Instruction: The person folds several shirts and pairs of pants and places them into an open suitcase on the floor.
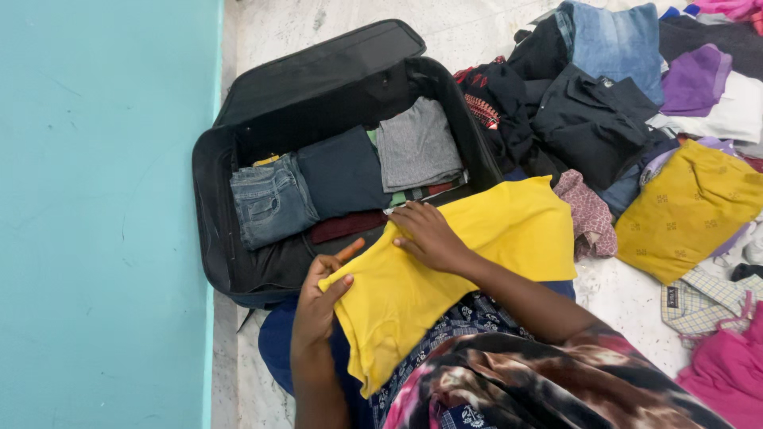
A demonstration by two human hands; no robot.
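Observation:
A bright yellow garment (477, 254) lies spread across my lap. My left hand (320, 300) grips its near left corner, thumb on top of the cloth. My right hand (429, 235) rests flat on the garment's upper middle, fingers spread and pressing it down. Just beyond my hands an open black suitcase (208, 199) lies on the floor. Inside it are folded blue jeans (270, 200), a folded dark navy garment (343, 171), a folded grey garment (416, 144) and a dark red piece (347, 226).
A teal wall (103, 214) runs along the left. A loose heap of clothes fills the right: black garments (592, 123), a denim piece (616, 40), a purple top (695, 79), a mustard patterned garment (687, 206), pink cloth (727, 369). The floor is pale marble (628, 298).

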